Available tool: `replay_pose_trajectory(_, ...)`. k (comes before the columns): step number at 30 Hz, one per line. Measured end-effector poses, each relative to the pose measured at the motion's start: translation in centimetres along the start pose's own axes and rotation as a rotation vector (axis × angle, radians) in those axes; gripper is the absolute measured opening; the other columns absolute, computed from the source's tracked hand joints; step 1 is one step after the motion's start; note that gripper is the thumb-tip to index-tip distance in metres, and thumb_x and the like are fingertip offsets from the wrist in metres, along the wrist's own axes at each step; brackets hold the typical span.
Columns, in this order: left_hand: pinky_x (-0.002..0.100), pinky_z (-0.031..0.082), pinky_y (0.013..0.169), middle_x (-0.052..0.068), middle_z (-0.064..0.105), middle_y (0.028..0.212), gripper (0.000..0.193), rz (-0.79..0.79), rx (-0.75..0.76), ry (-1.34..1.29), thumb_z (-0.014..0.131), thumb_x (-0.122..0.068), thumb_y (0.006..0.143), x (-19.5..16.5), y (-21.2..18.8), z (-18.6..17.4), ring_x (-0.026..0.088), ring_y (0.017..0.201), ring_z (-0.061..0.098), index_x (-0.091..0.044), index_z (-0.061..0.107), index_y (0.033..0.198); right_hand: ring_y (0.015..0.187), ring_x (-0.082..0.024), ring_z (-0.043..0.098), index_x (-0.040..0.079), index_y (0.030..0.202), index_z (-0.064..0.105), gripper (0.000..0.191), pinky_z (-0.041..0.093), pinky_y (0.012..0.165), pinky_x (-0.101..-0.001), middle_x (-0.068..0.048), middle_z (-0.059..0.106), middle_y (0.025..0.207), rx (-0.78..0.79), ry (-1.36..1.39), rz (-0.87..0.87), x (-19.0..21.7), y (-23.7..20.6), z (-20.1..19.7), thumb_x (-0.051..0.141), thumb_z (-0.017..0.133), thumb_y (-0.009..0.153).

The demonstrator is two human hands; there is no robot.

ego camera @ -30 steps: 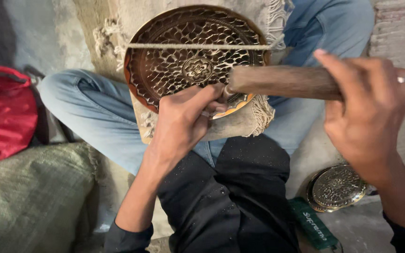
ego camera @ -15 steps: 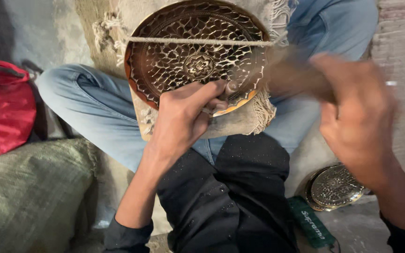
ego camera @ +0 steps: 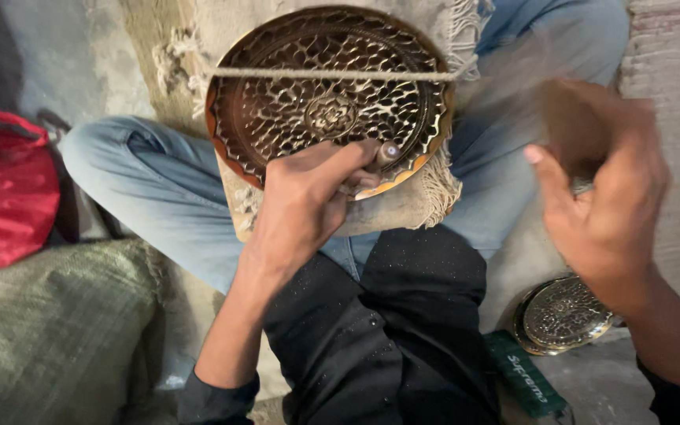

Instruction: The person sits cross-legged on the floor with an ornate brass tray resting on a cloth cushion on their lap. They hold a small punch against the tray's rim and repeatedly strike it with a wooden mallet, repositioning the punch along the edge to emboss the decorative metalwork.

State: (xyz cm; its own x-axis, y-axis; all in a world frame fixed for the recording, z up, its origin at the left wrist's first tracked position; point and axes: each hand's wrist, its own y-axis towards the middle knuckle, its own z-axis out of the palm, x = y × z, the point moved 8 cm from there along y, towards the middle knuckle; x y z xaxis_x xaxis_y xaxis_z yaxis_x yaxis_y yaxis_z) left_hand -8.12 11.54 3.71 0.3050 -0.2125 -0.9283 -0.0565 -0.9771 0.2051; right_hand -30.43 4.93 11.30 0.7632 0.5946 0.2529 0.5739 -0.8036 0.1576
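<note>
A round pierced brass plate (ego camera: 277, 94) lies on a frayed beige cloth pad (ego camera: 411, 206) over my lap, with a taut string (ego camera: 332, 73) across its upper part. My left hand (ego camera: 304, 208) is closed on a small metal punch (ego camera: 389, 149) whose tip stands on the plate's lower rim. My right hand (ego camera: 604, 208) is at the right, clear of the plate, gripping a wooden mallet (ego camera: 572, 126) that is blurred by motion above the fingers.
A red bag (ego camera: 1, 189) and a grey-green sack (ego camera: 49, 330) lie at the left. Stacked small brass plates (ego camera: 564, 313) and a green flat object (ego camera: 529, 379) sit on the floor at lower right. A rough wall (ego camera: 670, 71) rises at the right.
The mallet, earlier lying across the plate's right rim by the punch, has swung away to the right with my right hand. My left hand and the punch stay at the lower rim.
</note>
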Motion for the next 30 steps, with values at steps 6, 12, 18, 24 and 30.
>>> replay_pose_trajectory(6, 0.035, 0.058, 0.078, 0.011, 0.072, 0.095, 0.053, -0.002, -0.020, 0.023, 0.058, 0.015, 0.071, -0.2, 0.1, 0.0, 0.025, 0.092, 0.076, -0.004, 0.065, 0.120, 0.097, -0.027, 0.066, 0.008, 0.133, 0.049, 0.050, 0.050, 0.086, -0.0422, -0.009, 0.059, 0.108, -0.014, 0.324, 0.248, -1.0, 0.3, 0.2, 0.003, 0.077, 0.092)
replay_pose_trajectory(12, 0.033, 0.059, 0.079, 0.012, 0.072, 0.099, 0.052, 0.001, -0.014, -0.019, 0.057, 0.017, 0.072, -0.1, 0.3, 0.1, 0.023, 0.095, 0.077, -0.002, 0.064, 0.121, 0.106, -0.038, 0.063, -0.001, 0.137, 0.055, 0.059, 0.053, 0.088, -0.0480, -0.024, 0.061, 0.115, 0.024, -0.049, -0.011, 0.3, 0.4, 0.0, -0.004, 0.082, 0.084)
replay_pose_trajectory(18, 0.030, 0.061, 0.077, 0.012, 0.073, 0.105, 0.052, -0.013, -0.014, -0.045, 0.055, 0.020, 0.073, 0.3, 0.2, 0.4, 0.021, 0.098, 0.079, -0.002, 0.064, 0.120, 0.102, -0.022, 0.063, 0.013, 0.145, 0.047, 0.053, 0.055, 0.091, -0.0349, -0.007, 0.057, 0.115, -0.053, 0.546, 0.129, -1.6, 0.2, -0.3, -0.003, 0.076, 0.103)
replay_pose_trajectory(24, 0.030, 0.062, 0.080, 0.012, 0.072, 0.106, 0.056, 0.004, 0.001, -0.063, 0.055, 0.021, 0.073, 0.2, 0.1, 0.0, 0.020, 0.100, 0.079, -0.001, 0.062, 0.123, 0.102, -0.021, 0.065, 0.009, 0.150, 0.043, 0.074, 0.056, 0.090, -0.0320, -0.012, 0.062, 0.109, 0.055, -0.181, 0.051, -1.5, -1.0, 0.1, -0.005, 0.083, 0.090)
replay_pose_trajectory(30, 0.029, 0.065, 0.083, 0.012, 0.073, 0.114, 0.053, 0.035, 0.098, -0.151, 0.056, 0.020, 0.076, 0.1, 0.8, 0.6, 0.019, 0.105, 0.080, -0.001, 0.062, 0.124, 0.101, -0.011, 0.059, -0.002, 0.161, 0.032, 0.067, 0.053, 0.094, -0.0240, -0.007, 0.056, 0.112, -0.118, 0.849, 0.463, -6.5, -5.3, 1.3, -0.008, 0.069, 0.106)
